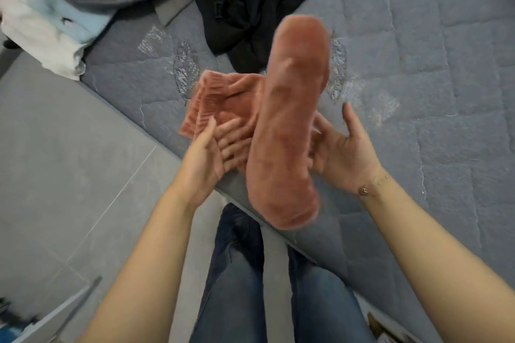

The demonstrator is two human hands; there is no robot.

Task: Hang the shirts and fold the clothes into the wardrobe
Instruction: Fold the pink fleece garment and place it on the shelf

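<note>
A view from above, looking down at a person's two bare arms reaching over the edge of a bed covered with a grey-blue quilted mattress surface. Between the hands is a salmon-pink knitted garment, blurred by motion. A long, rolled or folded part of it stands up toward the camera, running from near the person's knees to the middle of the bed. A flatter part with a ribbed hem lies on the mattress to the left of it.

The left hand sits at the left side of the pink garment, fingers straight and spread, touching the flat part. The right hand sits at the right side, palm turned up, thumb pointing away; its fingers disappear behind the raised fabric, so their grip cannot be told. A thin bracelet circles the right wrist.

Further up the bed lies a crumpled black garment with yellow print. At the upper left is a heap of grey, pale blue and white clothes. Grey floor tiles lie left of the bed. The person's jeans show below.
</note>
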